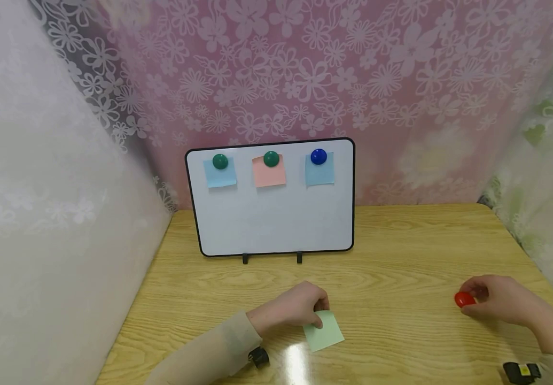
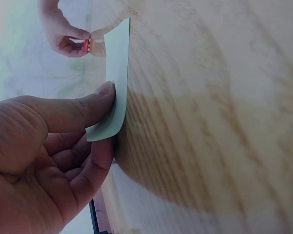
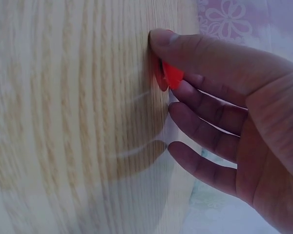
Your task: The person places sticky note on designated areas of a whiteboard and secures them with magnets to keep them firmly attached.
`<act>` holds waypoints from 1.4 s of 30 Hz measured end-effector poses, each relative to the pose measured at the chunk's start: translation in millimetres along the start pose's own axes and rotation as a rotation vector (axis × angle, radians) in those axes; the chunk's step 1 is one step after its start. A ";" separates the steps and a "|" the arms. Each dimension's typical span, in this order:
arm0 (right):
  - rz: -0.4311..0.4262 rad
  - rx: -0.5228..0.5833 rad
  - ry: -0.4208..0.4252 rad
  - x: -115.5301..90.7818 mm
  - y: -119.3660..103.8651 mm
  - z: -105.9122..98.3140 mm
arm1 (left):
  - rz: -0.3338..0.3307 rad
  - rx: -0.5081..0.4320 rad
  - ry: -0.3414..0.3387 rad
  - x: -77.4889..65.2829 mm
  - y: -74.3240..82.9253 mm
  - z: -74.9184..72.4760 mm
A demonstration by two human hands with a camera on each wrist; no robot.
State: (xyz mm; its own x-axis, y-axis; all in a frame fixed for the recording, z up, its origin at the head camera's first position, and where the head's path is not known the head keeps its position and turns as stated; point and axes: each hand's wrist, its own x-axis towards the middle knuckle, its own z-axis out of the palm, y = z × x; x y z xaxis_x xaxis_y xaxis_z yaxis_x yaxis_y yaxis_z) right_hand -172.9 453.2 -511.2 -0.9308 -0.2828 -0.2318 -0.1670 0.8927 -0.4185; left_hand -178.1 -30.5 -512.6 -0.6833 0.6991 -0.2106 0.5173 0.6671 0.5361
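My left hand (image 1: 305, 305) pinches the upper edge of a pale green sticky note (image 1: 325, 332) between thumb and fingers, low over the table in front of the whiteboard. The left wrist view shows the note (image 2: 118, 73) bending away from the thumb. Off to the right, my right hand (image 1: 502, 299) grips a round red magnet (image 1: 464, 299) by its sides, right at the tabletop. In the right wrist view the thumb covers part of the magnet (image 3: 173, 74), and the other fingers of the hand (image 3: 219, 107) spread below it.
A black-framed whiteboard (image 1: 276, 222) stands on small black feet at the back. Along its top, green magnets (image 1: 220, 161) hold a blue note (image 1: 220, 177) and a pink note (image 1: 269, 175), and a blue magnet (image 1: 318, 156) holds another blue note (image 1: 320, 174). Patterned curtains enclose the table (image 1: 401, 240).
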 end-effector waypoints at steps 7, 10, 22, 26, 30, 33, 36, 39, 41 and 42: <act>-0.005 0.012 -0.002 -0.5 -0.1 1.3 | 0.009 -0.029 0.004 -2.1 1.4 -2.5; -0.011 0.006 0.000 -0.7 -0.7 1.2 | 0.014 -0.052 0.005 -1.9 -0.8 -1.9; -0.023 0.010 0.021 -2.9 -8.6 2.0 | 0.035 -0.083 0.025 0.5 -7.9 -0.3; -0.032 0.019 0.021 -3.3 -9.5 3.1 | 0.037 -0.098 0.027 1.1 -9.7 0.4; -0.030 0.028 0.022 -3.1 -10.7 3.3 | 0.040 -0.111 0.027 1.2 -10.9 0.9; -0.028 0.031 0.026 -3.0 -12.1 3.3 | 0.042 -0.112 0.028 0.8 -11.6 1.4; -0.036 0.031 0.032 -3.3 -13.1 3.8 | 0.041 -0.124 0.029 0.9 -13.2 1.7; -0.046 0.032 0.039 -3.8 -13.8 4.5 | 0.036 -0.146 0.032 0.8 -14.3 1.4; -0.047 0.035 0.041 -3.9 -14.4 4.8 | 0.034 -0.154 0.033 0.7 -14.7 0.9; -0.047 0.036 0.041 -3.9 -14.6 4.8 | 0.033 -0.161 0.033 0.7 -15.2 1.1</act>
State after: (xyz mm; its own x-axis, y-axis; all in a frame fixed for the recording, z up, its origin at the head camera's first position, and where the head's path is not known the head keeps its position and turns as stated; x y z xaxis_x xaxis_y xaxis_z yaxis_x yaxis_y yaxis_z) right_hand -165.3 439.6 -508.4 -0.9349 -0.3085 -0.1753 -0.1994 0.8653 -0.4598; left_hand -185.8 -39.9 -521.8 -0.6850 0.7097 -0.1649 0.4529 0.5920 0.6667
